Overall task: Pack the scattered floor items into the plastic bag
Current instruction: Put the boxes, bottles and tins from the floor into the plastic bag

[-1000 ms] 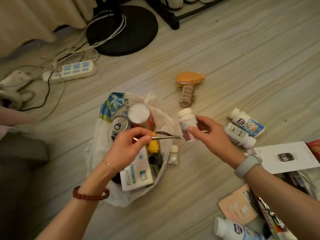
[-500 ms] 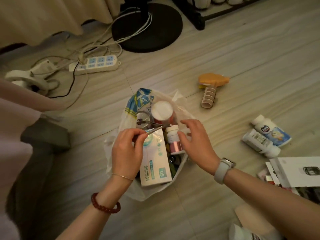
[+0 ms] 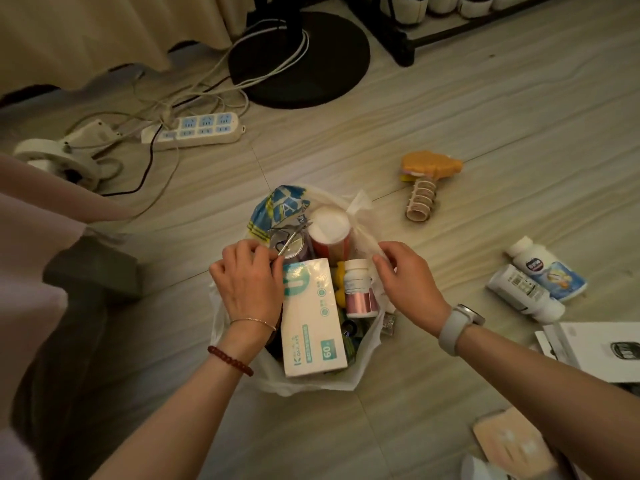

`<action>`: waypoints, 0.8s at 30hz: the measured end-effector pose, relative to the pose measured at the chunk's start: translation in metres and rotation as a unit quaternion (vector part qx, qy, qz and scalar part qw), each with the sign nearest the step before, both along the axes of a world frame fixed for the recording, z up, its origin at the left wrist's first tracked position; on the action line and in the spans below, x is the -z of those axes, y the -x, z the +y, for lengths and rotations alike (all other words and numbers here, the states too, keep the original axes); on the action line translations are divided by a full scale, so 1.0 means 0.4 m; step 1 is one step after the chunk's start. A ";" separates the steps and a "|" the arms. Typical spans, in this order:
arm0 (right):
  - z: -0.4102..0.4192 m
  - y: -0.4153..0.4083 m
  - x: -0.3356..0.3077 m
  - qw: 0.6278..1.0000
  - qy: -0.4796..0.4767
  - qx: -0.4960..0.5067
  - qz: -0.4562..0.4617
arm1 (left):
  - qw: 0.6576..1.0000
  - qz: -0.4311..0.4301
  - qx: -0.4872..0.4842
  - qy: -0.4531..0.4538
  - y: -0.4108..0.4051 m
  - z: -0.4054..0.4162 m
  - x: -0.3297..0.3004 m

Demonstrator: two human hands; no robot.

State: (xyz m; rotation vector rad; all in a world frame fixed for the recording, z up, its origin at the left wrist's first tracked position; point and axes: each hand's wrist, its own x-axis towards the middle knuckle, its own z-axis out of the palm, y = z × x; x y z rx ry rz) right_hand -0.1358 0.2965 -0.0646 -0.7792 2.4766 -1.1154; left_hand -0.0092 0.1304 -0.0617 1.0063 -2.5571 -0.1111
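A white plastic bag (image 3: 313, 384) stands open on the floor, filled with a white-and-teal box (image 3: 311, 317), a red can with a white lid (image 3: 329, 226), a blue-patterned packet (image 3: 277, 209) and a pink bottle with a white cap (image 3: 360, 289). My left hand (image 3: 247, 282) pinches small metal scissors (image 3: 292, 239) over the bag's left side. My right hand (image 3: 408, 278) pinches the bag's right rim, just beside the pink bottle. An orange toy with a coiled handle (image 3: 427, 181) and two white bottles (image 3: 533, 285) lie on the floor to the right.
Papers and packets (image 3: 599, 348) lie at the right edge, a pale card (image 3: 512, 441) at bottom right. A power strip (image 3: 195, 129) with tangled cables, a black round stand base (image 3: 299, 60) and a white round device (image 3: 57, 161) sit beyond the bag. My knee is at left.
My right hand put the pink bottle into the bag, let it go and moved to the bag's right rim. My left hand carried the scissors leftward over the bag.
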 end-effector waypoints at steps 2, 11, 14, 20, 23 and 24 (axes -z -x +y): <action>0.002 -0.002 -0.010 0.999 0.046 0.010 -0.004 | 1.000 0.005 0.019 0.012 -0.009 0.009 -0.002; 0.056 0.019 -0.035 0.986 0.146 0.076 0.019 | 0.987 -0.132 0.089 -0.007 -0.008 0.043 0.016; 0.076 0.015 -0.018 0.990 0.134 0.029 -0.019 | 0.985 -0.119 0.124 -0.027 -0.001 0.077 0.009; 0.173 -0.016 0.045 0.998 0.046 0.038 -0.001 | 0.951 -0.150 0.268 -0.027 -0.039 0.200 0.024; 0.218 -0.039 0.092 0.989 -0.129 -0.071 -0.010 | 0.942 -0.188 0.276 -0.018 -0.054 0.207 0.056; 0.220 -0.049 0.104 0.975 -0.188 -0.116 -0.010 | 0.942 -0.195 0.273 -0.019 -0.057 0.201 0.061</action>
